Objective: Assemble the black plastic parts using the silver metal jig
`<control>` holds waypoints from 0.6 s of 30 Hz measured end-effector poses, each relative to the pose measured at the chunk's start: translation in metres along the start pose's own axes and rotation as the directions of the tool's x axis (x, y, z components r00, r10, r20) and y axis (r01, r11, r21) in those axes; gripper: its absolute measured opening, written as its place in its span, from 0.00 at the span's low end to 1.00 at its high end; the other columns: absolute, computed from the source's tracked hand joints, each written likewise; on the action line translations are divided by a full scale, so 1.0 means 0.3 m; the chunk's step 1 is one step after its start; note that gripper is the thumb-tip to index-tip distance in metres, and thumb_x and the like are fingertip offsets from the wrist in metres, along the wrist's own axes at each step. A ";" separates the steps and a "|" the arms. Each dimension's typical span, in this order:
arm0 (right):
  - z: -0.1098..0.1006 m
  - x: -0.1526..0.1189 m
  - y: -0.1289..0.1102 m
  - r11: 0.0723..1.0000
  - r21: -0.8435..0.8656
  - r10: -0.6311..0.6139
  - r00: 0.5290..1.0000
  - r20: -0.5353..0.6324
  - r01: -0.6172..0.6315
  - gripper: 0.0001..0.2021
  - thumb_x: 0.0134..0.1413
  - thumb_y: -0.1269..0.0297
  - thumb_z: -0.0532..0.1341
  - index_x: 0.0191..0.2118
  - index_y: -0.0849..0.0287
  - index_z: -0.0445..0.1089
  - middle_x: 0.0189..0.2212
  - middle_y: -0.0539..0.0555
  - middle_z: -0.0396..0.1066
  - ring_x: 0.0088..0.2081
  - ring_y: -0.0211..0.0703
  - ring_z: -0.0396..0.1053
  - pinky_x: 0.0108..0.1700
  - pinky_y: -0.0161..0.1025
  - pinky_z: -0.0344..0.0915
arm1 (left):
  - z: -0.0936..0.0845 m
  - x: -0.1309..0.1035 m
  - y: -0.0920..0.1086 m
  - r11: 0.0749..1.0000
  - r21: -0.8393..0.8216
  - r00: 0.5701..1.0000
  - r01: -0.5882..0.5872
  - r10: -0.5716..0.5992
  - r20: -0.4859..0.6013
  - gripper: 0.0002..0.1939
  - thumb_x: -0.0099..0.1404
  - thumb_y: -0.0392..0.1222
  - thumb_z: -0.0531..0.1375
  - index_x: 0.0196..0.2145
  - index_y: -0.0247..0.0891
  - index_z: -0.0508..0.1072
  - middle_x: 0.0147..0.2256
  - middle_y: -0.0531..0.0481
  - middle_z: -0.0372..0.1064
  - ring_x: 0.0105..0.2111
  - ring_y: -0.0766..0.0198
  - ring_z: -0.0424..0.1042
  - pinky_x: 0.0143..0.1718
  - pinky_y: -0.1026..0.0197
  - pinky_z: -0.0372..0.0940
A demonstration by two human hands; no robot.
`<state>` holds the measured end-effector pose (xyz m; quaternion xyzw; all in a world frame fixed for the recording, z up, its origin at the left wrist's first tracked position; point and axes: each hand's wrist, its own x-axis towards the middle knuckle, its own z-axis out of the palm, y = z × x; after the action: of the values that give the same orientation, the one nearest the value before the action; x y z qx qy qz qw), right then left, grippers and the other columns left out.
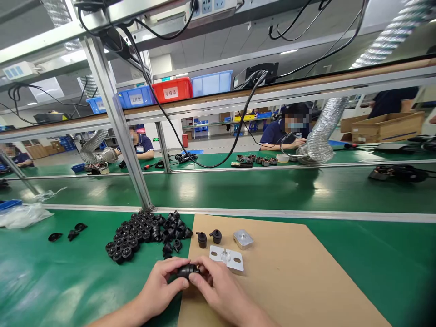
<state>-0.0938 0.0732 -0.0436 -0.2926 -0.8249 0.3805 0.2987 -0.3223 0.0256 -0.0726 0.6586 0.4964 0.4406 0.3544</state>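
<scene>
Two hands (164, 285) (220, 286) curl toward each other around one black part (185, 271).

Cool, bright light from ceiling lamps (289, 52) fills a workshop, throwing pale glare across the green surface (78, 281) and white streaks onto the belt (218, 190), where a silver duct (318, 145) casts a dark reflection. The left hand (166, 281) and right hand (216, 286) appear reasonably crisp, while the far background softens. Wide-angle distortion stretches the edges, pixel blocks mask distant heads, and a dark blur shades the lower right corner.
</scene>
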 end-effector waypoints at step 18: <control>-0.032 0.003 0.013 0.985 -0.050 -0.164 0.986 -0.002 0.164 0.22 0.58 0.69 0.64 0.58 0.50 0.70 0.44 0.53 0.74 0.37 0.44 0.70 0.39 0.38 0.63 | 0.003 -0.001 -0.042 0.989 -0.148 1.000 0.015 -0.019 -0.023 0.24 0.69 0.51 0.67 0.61 0.47 0.77 0.57 0.43 0.79 0.55 0.48 0.79 0.60 0.50 0.72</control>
<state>-0.0865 0.0803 -0.0412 -0.2322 -0.8545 0.3330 0.3240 -0.3258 0.0286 -0.0843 0.6209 0.4721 0.4813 0.3999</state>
